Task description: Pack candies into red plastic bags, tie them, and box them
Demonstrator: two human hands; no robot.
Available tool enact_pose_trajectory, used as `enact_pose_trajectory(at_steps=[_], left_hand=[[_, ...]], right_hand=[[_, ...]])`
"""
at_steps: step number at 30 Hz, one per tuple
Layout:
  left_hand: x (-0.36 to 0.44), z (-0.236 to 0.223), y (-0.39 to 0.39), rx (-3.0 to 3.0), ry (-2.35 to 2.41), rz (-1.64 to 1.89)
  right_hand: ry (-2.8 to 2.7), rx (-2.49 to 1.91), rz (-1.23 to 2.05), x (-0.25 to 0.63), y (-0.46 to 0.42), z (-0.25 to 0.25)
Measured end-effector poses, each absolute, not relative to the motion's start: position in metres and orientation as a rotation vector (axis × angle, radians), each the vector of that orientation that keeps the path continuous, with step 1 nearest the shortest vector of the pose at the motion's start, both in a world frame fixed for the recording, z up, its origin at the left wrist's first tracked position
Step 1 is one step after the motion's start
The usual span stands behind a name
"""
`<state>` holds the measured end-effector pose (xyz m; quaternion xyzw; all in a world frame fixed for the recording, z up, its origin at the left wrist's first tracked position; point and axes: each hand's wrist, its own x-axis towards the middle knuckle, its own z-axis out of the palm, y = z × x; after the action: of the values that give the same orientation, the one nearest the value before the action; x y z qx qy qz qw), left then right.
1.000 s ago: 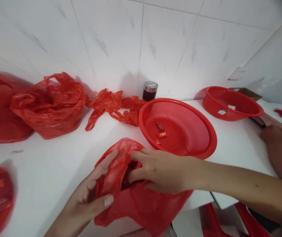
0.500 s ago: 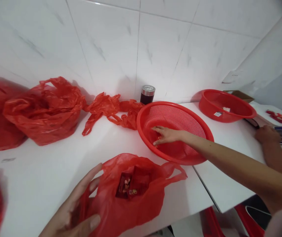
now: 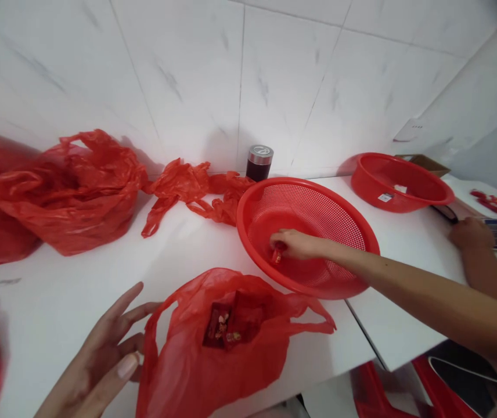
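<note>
My left hand (image 3: 100, 354) is open, fingers spread, right beside the left handle of a red plastic bag (image 3: 213, 377); whether a fingertip touches the handle I cannot tell. The bag stands with its mouth open on the white table. Inside it lie dark red boxes (image 3: 248, 310) and small patterned packets (image 3: 222, 326). My right hand (image 3: 296, 243) reaches down into a red perforated plastic basket (image 3: 248, 255). Its fingers are closed on a small red packet (image 3: 277, 253), part of which shows below them.
Along the wall are a filled red bag (image 3: 74, 209), crumpled red bags (image 3: 183, 180) and a dark cup with a silver lid (image 3: 259, 162). A red basin (image 3: 396, 180) stands further right, near another person's hand (image 3: 472, 235). Red stools (image 3: 374, 389) are below the table.
My left hand has let go of the bag's handle side and drawn back left, fingers spread. In the basket, my right hand has closed its spread fingers round a small red packet.
</note>
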<state>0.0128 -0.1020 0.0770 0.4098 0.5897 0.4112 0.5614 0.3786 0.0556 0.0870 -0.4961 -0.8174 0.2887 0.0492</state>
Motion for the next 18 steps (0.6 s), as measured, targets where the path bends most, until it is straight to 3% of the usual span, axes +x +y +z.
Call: enact_pose_trajectory(at_steps=[3,10,18], left_hand=[[0.001,0.068,-0.105,1.068,1.382,0.922],[0.017,0.083,-0.104,1.065,1.298,0.959],[0.023,0.104,-0.116,0.61,1.31,1.329]], right_hand=[[-2.392,-1.438,0.808,0.375,0.055,0.117],[-2.407,-1.123,1.191,0.31,-0.014,0.163],[-2.729,-1.122,0.754,0.308,-0.057,0.163]])
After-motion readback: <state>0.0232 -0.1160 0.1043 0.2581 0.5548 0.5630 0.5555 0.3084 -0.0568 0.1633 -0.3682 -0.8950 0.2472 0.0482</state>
